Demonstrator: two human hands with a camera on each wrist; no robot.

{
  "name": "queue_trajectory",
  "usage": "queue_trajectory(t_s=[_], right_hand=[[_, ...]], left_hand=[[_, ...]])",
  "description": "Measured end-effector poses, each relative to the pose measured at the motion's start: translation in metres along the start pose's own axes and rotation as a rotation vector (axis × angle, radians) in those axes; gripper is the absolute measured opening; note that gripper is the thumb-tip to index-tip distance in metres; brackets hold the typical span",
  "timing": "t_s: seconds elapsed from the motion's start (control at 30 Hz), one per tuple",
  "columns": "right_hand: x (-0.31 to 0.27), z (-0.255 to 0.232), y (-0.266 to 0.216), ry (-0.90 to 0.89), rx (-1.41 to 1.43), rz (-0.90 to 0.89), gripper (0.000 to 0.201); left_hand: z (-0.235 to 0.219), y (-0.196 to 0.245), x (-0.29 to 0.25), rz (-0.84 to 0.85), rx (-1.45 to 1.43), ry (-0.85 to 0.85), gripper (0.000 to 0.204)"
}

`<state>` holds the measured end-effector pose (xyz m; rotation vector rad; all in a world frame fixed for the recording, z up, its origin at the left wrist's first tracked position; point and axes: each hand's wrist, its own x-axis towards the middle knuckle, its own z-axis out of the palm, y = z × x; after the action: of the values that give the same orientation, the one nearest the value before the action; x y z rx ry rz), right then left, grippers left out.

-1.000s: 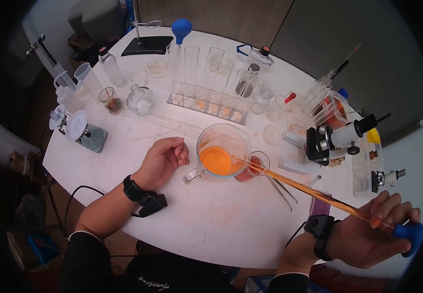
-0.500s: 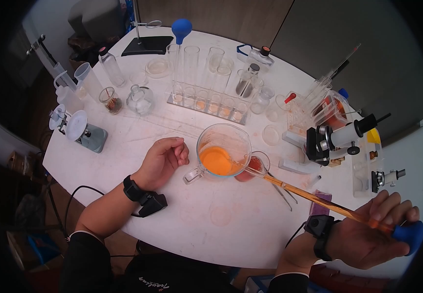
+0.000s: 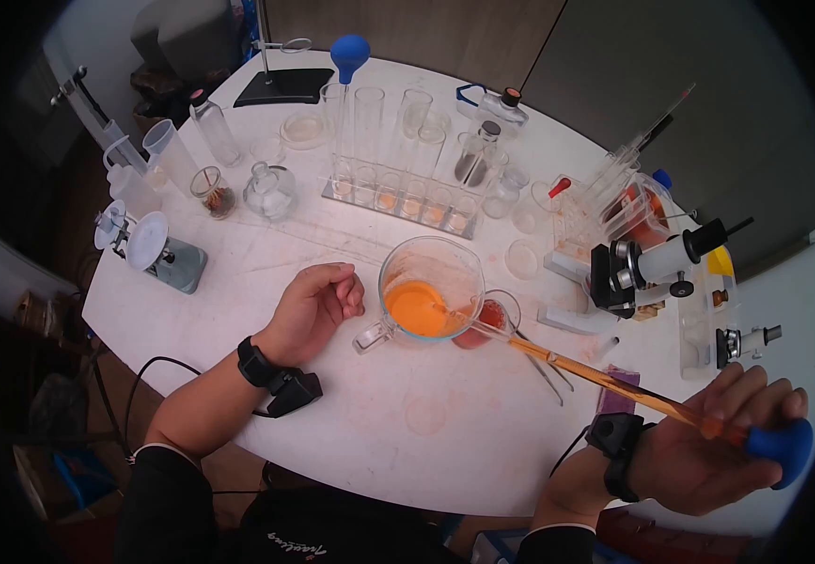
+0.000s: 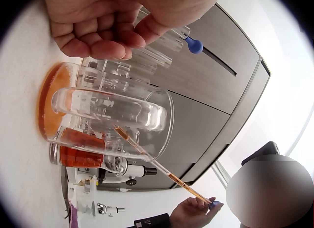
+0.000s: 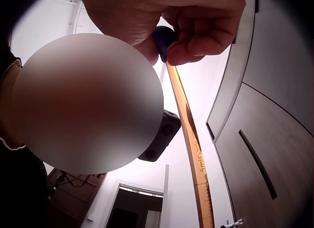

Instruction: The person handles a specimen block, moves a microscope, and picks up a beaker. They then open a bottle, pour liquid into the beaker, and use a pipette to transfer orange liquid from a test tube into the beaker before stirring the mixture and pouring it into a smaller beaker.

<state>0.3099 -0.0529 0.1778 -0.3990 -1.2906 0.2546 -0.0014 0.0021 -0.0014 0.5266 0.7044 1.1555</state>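
Note:
My right hand (image 3: pixel 708 451) grips the glass pipette (image 3: pixel 605 381) near its blue bulb (image 3: pixel 781 453). Orange liquid fills much of the tube, which slants down left, its tip inside the mouth of the glass jug (image 3: pixel 431 260). In the left wrist view the tip (image 4: pixel 120 131) shows inside the jug, above the orange liquid (image 4: pixel 49 110) at its bottom. Beside the jug's handle, my left hand (image 3: pixel 318 305) rests on the table with loosely curled fingers, holding nothing. A beaker of red-orange liquid (image 3: pixel 476 331) stands right of the jug, partly behind it.
A rack of tubes (image 3: pixel 398 211) stands behind the jug, a balance (image 3: pixel 177 263) at the left. Tweezers (image 3: pixel 544 371) lie right of the beaker, near a microscope (image 3: pixel 652 268). Bottles and a clear flask (image 3: pixel 269 195) stand further back.
The pipette has tilted slightly and its tip has shifted within the jug. My right hand's fingers have moved a little around the bulb end. My left hand has stayed still.

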Motion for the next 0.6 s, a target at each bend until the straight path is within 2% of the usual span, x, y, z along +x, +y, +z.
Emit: queue_trajectory(t_s=[0.6], right_hand=[[-0.0008,0.0021,0.0016,0.025,-0.094,0.005,0.060]], left_hand=[[0.0012,0.0002,-0.0003,-0.002,0.000,0.009,0.032]])
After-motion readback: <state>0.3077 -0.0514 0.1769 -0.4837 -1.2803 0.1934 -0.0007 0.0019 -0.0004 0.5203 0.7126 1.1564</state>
